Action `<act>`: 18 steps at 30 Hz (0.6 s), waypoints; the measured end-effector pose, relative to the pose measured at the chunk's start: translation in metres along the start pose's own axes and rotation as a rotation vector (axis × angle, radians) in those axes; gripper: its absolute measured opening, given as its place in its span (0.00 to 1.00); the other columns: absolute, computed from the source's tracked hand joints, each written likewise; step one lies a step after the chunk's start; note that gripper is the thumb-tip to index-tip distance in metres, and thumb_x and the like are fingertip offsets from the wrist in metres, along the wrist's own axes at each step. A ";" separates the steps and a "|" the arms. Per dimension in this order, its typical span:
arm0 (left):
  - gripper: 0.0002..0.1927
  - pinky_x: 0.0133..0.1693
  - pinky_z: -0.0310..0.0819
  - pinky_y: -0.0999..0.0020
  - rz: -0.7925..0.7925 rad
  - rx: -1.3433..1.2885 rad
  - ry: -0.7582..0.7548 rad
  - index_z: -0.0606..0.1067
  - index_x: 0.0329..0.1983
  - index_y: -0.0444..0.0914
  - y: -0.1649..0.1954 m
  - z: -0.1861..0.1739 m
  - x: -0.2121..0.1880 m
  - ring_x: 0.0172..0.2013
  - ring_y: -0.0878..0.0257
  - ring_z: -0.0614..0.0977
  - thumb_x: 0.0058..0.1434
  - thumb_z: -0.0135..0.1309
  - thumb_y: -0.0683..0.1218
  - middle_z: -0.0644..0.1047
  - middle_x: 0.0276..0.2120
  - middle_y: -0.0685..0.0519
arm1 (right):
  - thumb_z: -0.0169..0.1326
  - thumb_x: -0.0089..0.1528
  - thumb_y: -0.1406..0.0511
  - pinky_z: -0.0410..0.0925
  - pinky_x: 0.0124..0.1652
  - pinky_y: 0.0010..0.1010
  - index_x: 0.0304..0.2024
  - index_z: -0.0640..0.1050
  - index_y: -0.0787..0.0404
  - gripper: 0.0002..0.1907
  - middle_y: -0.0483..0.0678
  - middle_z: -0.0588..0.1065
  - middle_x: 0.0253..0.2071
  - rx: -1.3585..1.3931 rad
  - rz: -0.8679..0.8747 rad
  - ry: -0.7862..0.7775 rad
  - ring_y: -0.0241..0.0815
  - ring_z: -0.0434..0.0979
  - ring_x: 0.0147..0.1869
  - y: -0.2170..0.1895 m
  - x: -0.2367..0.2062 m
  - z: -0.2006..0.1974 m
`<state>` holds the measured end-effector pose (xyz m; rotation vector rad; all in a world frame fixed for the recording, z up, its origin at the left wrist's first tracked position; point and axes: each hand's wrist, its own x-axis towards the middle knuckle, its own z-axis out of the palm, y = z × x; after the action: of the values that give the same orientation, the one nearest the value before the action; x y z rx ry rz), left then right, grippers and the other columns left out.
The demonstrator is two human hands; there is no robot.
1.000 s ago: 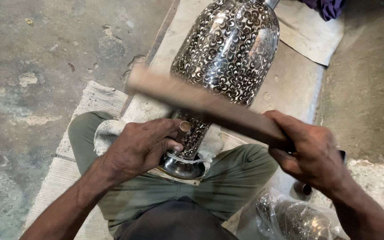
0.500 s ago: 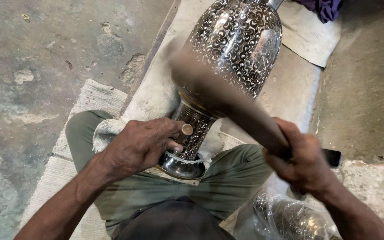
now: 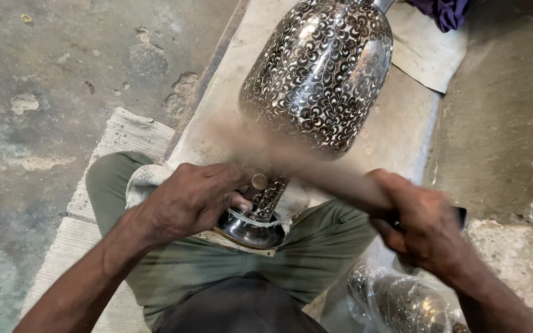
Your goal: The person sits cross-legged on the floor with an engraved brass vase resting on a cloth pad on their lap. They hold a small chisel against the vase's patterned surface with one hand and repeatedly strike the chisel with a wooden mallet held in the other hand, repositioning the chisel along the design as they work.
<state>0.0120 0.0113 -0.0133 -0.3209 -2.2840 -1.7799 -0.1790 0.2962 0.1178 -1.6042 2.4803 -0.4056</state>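
wooden stick (image 3: 291, 161) swung lower since before, now a blur by vase neck | engraved metal vase (image 3: 319, 74), bulbous, scroll-patterned, lying on concrete slab (image 3: 402, 142), polished foot on lap | left hand (image 3: 195, 200) clasps narrow neck, steadying small peg | right hand (image 3: 424, 225) fisted round stick

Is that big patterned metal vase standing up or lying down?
Lying down. The vase rests on its side, foot toward the person's lap, neck pointing away. The left hand grips its narrow stem; the right hand swings a blurred stick.
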 end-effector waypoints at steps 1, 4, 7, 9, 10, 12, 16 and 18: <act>0.23 0.40 0.90 0.72 0.013 0.018 -0.003 0.70 0.58 0.32 -0.001 0.000 0.000 0.42 0.55 0.89 0.59 0.45 0.28 0.80 0.48 0.44 | 0.63 0.54 0.66 0.72 0.26 0.34 0.58 0.70 0.60 0.30 0.50 0.80 0.32 -0.140 -0.070 -0.006 0.42 0.79 0.27 0.002 -0.001 0.000; 0.29 0.43 0.89 0.70 0.056 0.024 -0.005 0.70 0.62 0.32 -0.003 -0.001 0.000 0.42 0.55 0.89 0.55 0.43 0.26 0.80 0.48 0.44 | 0.62 0.56 0.66 0.71 0.22 0.27 0.58 0.69 0.60 0.29 0.45 0.78 0.29 0.052 0.004 -0.007 0.35 0.79 0.24 0.009 -0.004 0.005; 0.26 0.47 0.90 0.69 0.111 -0.027 0.011 0.70 0.61 0.33 -0.006 -0.001 0.000 0.44 0.56 0.89 0.59 0.44 0.27 0.80 0.46 0.45 | 0.63 0.57 0.67 0.71 0.20 0.29 0.54 0.72 0.56 0.23 0.44 0.78 0.26 -0.099 -0.001 -0.074 0.35 0.77 0.22 0.015 -0.010 0.003; 0.23 0.49 0.90 0.68 0.166 0.017 0.020 0.70 0.59 0.34 -0.009 -0.001 0.000 0.45 0.55 0.87 0.61 0.45 0.27 0.79 0.47 0.44 | 0.63 0.57 0.67 0.71 0.21 0.30 0.53 0.73 0.56 0.22 0.45 0.78 0.26 -0.164 -0.004 -0.070 0.37 0.77 0.22 0.016 -0.012 0.001; 0.24 0.47 0.89 0.68 0.139 0.004 0.014 0.70 0.60 0.33 -0.010 -0.001 -0.001 0.44 0.56 0.88 0.60 0.46 0.28 0.79 0.47 0.45 | 0.61 0.57 0.67 0.72 0.21 0.30 0.54 0.73 0.57 0.23 0.45 0.78 0.27 -0.071 0.027 -0.032 0.36 0.78 0.22 0.015 -0.013 0.000; 0.25 0.43 0.89 0.69 0.087 -0.021 0.005 0.70 0.60 0.32 -0.012 -0.001 -0.002 0.42 0.58 0.90 0.59 0.46 0.28 0.81 0.47 0.45 | 0.61 0.56 0.67 0.73 0.22 0.30 0.55 0.73 0.58 0.24 0.46 0.77 0.27 -0.037 0.047 -0.035 0.36 0.78 0.23 0.012 -0.012 -0.002; 0.18 0.47 0.88 0.67 0.136 0.025 0.014 0.72 0.55 0.33 -0.015 0.000 -0.002 0.44 0.57 0.88 0.62 0.50 0.30 0.81 0.46 0.45 | 0.62 0.56 0.66 0.74 0.24 0.32 0.55 0.72 0.59 0.25 0.49 0.79 0.32 -0.167 -0.053 -0.043 0.40 0.79 0.26 0.005 -0.007 -0.005; 0.24 0.44 0.89 0.69 0.052 -0.075 -0.020 0.72 0.59 0.31 -0.016 -0.002 -0.002 0.43 0.59 0.89 0.59 0.45 0.28 0.82 0.49 0.44 | 0.63 0.56 0.66 0.74 0.25 0.32 0.56 0.72 0.59 0.25 0.50 0.80 0.32 -0.186 -0.043 -0.049 0.41 0.79 0.26 0.004 -0.006 -0.006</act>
<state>0.0087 0.0053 -0.0282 -0.4093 -2.2049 -1.8477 -0.1815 0.3042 0.1224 -1.7148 2.5145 -0.1423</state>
